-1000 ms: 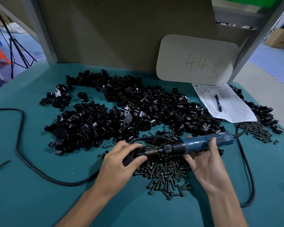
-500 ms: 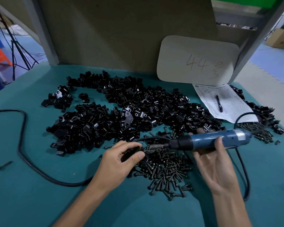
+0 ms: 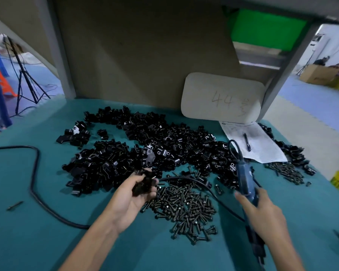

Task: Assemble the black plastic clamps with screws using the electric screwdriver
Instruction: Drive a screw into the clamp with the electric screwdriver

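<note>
A big heap of black plastic clamps (image 3: pixel 149 151) covers the middle of the teal table (image 3: pixel 37 241). In front of it lies a pile of dark screws (image 3: pixel 184 204). My left hand (image 3: pixel 133 194), palm turned up, grips a black clamp (image 3: pixel 144 185) just left of the screws; the clamp is blurred. My right hand (image 3: pixel 262 214) holds the blue electric screwdriver (image 3: pixel 246 178) nearly upright, its cord end pointing away from me and its tip end hidden behind my hand and wrist.
The screwdriver's black cable (image 3: pixel 35 184) loops across the left and front of the table. A form with a pen (image 3: pixel 247 141) lies at the back right under a beige board (image 3: pixel 221 98). More screws (image 3: pixel 288 171) and clamps (image 3: pixel 294 153) sit at right. A loose bit (image 3: pixel 15 205) lies far left.
My right hand swung the screwdriver from lying level, pointing at the clamp, to standing nearly upright at right. My left hand turned palm up with the clamp. The camera tilted upward.
</note>
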`<state>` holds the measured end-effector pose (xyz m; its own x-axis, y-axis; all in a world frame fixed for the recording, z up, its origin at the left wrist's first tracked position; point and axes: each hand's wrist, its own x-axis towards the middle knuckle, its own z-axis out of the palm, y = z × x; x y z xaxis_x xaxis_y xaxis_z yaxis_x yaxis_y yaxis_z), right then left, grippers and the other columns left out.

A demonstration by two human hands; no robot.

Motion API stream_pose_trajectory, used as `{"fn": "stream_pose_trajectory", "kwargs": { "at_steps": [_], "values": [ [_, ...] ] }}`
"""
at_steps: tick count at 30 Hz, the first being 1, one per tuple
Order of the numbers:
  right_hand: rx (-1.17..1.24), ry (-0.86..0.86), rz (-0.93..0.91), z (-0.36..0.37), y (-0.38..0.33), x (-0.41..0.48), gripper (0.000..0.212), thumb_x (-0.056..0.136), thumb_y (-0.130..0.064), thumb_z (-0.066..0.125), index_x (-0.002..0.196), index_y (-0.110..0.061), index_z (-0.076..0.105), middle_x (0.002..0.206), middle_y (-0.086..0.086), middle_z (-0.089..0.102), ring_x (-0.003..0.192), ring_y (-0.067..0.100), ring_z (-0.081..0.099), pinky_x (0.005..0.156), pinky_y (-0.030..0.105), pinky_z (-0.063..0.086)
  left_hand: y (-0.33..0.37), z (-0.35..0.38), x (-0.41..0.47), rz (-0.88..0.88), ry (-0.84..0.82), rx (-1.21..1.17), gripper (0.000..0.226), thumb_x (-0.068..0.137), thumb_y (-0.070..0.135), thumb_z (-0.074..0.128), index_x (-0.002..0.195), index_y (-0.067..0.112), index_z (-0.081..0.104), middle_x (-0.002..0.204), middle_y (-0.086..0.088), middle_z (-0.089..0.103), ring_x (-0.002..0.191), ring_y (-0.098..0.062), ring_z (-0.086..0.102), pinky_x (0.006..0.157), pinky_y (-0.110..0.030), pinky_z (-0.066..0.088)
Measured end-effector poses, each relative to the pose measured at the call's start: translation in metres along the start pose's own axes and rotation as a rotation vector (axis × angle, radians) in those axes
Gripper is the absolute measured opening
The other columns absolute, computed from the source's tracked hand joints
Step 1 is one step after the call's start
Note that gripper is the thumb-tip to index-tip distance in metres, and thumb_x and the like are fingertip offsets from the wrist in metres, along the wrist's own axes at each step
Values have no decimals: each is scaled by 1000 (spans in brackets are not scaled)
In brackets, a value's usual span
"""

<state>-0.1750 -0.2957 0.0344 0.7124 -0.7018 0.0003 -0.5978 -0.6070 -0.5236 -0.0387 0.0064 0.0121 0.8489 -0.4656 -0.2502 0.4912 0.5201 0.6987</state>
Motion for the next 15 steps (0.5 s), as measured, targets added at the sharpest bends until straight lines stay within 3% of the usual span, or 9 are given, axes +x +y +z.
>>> {"fn": "stream_pose_trajectory", "kwargs": {
  "at_steps": [2, 4, 7, 10, 13, 15],
  "values": [
    [-59, -3, -16, 4, -1, 0, 44, 92, -62, 59, 105, -21, 55, 95, 0, 64, 88, 29, 58, 77, 42, 49, 2, 7, -2, 3, -7, 50, 40, 82, 12, 68, 119, 1, 60, 108, -22, 65, 78, -19, 64, 67, -28, 58],
    [-167, -48, -11, 5, -4, -2, 59, 93, -65, 57, 125, -16, 56, 118, 8, 63, 104, 30, 60, 80, 39, 48, 2, 16, -2, 33, 43, 167, 50, 71, 7, 78, 119, 7, 63, 108, -16, 66, 76, -16, 63, 64, -26, 56],
    [-282, 8, -63, 6, -19, -15, 80, 91, -68, 56, 149, -14, 42, 140, 13, 50, 125, 34, 50, 100, 43, 43, 0, 31, 5, 102, 155, 314, 45, 78, 11, 82, 119, 17, 64, 90, -5, 71, 65, -11, 61, 56, -24, 51],
    [-63, 59, -198, 12, -55, -42, 73, 93, -62, 58, 149, -19, 42, 142, 8, 48, 127, 29, 45, 104, 42, 41, -1, 54, 25, 206, 210, 394, 31, 91, 30, 73, 115, 14, 64, 75, 1, 72, 59, -10, 59, 52, -24, 47],
    [196, 63, -301, 18, -88, -66, 56, 95, -52, 62, 143, -25, 47, 134, -4, 49, 125, 18, 46, 105, 40, 43, -6, 88, 48, 263, 316, 491, 47, 88, 49, 67, 110, 7, 64, 70, 1, 72, 55, -8, 61, 49, -24, 47],
    [331, 42, -316, 16, -97, -76, 48, 96, -47, 62, 139, -29, 49, 129, -11, 50, 121, 11, 49, 102, 38, 46, -8, 105, 56, 288, 306, 693, 60, 84, 58, 63, 109, 4, 65, 77, -3, 73, 65, -13, 66, 57, -35, 53]
  ]
}}
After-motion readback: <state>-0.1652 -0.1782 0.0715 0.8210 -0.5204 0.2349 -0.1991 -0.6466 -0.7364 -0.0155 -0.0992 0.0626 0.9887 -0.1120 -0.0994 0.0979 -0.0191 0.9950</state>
